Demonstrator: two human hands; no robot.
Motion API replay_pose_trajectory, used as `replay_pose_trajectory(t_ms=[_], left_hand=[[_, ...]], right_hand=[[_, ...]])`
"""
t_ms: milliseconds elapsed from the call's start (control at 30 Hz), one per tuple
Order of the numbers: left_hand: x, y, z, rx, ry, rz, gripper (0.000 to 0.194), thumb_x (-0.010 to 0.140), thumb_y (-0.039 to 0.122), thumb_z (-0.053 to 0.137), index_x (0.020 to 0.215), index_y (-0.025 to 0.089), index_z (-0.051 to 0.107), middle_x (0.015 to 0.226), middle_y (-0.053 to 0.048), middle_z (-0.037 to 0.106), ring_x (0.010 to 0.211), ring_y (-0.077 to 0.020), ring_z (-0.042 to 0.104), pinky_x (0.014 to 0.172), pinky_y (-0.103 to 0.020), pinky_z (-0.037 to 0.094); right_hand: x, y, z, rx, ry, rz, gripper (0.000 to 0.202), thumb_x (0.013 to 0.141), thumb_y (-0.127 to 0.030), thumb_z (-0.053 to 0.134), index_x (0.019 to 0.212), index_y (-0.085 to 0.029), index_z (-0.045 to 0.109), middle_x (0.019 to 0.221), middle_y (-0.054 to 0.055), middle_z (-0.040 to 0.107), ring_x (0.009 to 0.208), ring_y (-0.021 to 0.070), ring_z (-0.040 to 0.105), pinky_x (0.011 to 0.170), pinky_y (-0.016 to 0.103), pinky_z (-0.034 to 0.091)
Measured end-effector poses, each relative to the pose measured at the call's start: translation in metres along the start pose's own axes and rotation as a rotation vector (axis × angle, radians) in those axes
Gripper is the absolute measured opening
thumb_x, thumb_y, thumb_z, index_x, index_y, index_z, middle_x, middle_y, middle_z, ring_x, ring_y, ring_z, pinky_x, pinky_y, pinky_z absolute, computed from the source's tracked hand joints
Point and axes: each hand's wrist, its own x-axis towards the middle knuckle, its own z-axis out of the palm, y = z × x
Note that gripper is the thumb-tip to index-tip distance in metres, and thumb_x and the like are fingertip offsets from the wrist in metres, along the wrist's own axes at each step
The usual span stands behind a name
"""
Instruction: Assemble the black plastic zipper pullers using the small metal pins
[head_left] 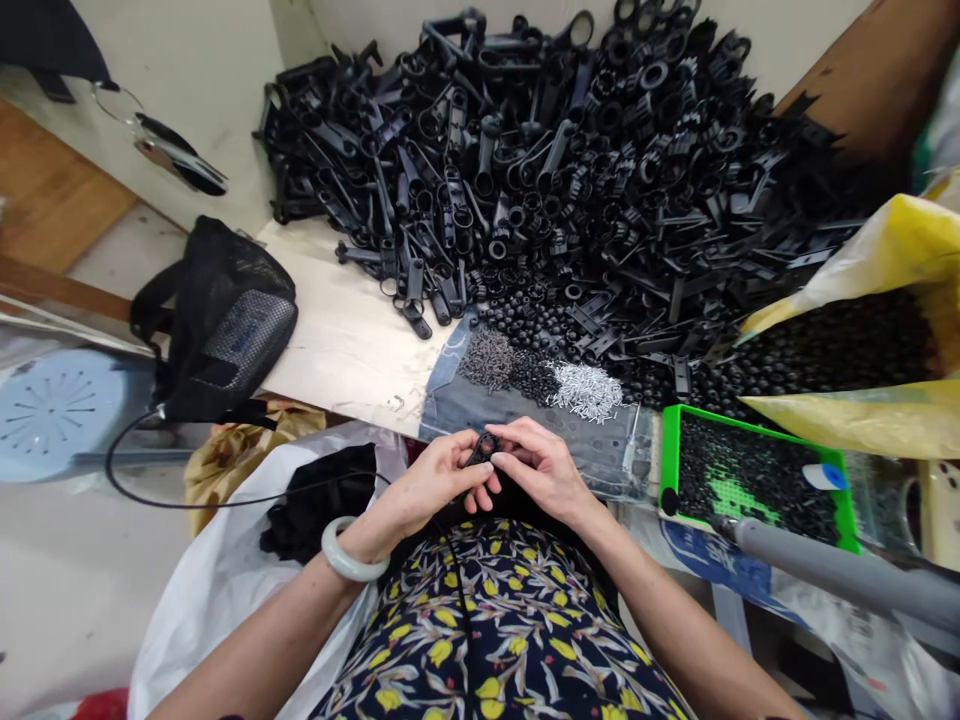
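Close to my body, at the front edge of the bench, my left hand grips a small black plastic part with a ring-shaped end. My right hand pinches the same part from the other side, thumb and index finger meeting at the ring. Fingers cover most of the piece. Just beyond the hands, on a dark mat, lie a heap of silvery pins and a heap of small brownish-grey pieces. Small black beads spread behind them.
A large pile of black plastic parts covers the back of the bench. To the right stand a green tray of small black pieces, a grey rod and a yellow bag. On the left sit a black mesh bag and a white sack.
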Motion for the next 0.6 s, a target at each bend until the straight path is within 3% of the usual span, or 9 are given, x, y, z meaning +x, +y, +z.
replay_pose_trajectory(t_ms=[100, 200, 300, 433, 600], left_hand=[[0.000, 0.007, -0.007, 0.066, 0.053, 0.055, 0.032, 0.087, 0.039, 0.069, 0.107, 0.017, 0.057, 0.078, -0.001, 0.069, 0.064, -0.0139, 0.066, 0.062, -0.026, 0.052], [0.006, 0.021, -0.013, 0.391, 0.355, 0.216, 0.017, 0.088, 0.034, 0.067, 0.094, 0.020, 0.058, 0.074, 0.002, 0.065, 0.065, -0.0145, 0.062, 0.066, -0.027, 0.049], [0.024, 0.030, -0.013, 0.834, 0.629, 0.329, 0.011, 0.090, 0.030, 0.069, 0.087, 0.021, 0.065, 0.076, 0.000, 0.070, 0.072, -0.0176, 0.066, 0.070, -0.028, 0.045], [0.051, 0.032, -0.006, 1.175, 0.672, 0.300, 0.013, 0.095, 0.033, 0.067, 0.098, 0.021, 0.073, 0.085, -0.007, 0.078, 0.077, -0.0233, 0.072, 0.069, -0.030, 0.042], [0.057, 0.025, -0.011, 1.259, 0.605, 0.325, 0.016, 0.096, 0.021, 0.059, 0.102, 0.021, 0.074, 0.090, -0.009, 0.079, 0.079, -0.0239, 0.073, 0.069, -0.029, 0.042]], right_hand=[[-0.003, -0.007, -0.006, -0.074, 0.029, 0.005, 0.043, 0.096, -0.032, 0.070, 0.139, -0.032, 0.064, 0.117, 0.006, 0.061, 0.087, 0.0135, 0.067, 0.079, 0.028, 0.061], [-0.008, -0.015, -0.019, -0.187, 0.135, -0.001, 0.048, 0.094, -0.032, 0.072, 0.141, -0.031, 0.061, 0.117, 0.006, 0.064, 0.084, 0.0139, 0.067, 0.079, 0.030, 0.060], [-0.011, -0.017, -0.032, -0.381, 0.254, -0.035, 0.021, 0.100, -0.031, 0.065, 0.119, -0.026, 0.072, 0.101, 0.005, 0.068, 0.080, 0.0153, 0.065, 0.074, 0.031, 0.055], [-0.013, -0.016, -0.039, -0.514, 0.300, -0.072, 0.017, 0.103, -0.029, 0.058, 0.104, -0.023, 0.073, 0.097, 0.005, 0.071, 0.083, 0.0176, 0.066, 0.074, 0.032, 0.052], [-0.019, -0.014, -0.047, -0.566, 0.345, -0.085, 0.018, 0.105, -0.029, 0.055, 0.104, -0.023, 0.072, 0.094, 0.005, 0.071, 0.081, 0.0183, 0.066, 0.074, 0.032, 0.051]])
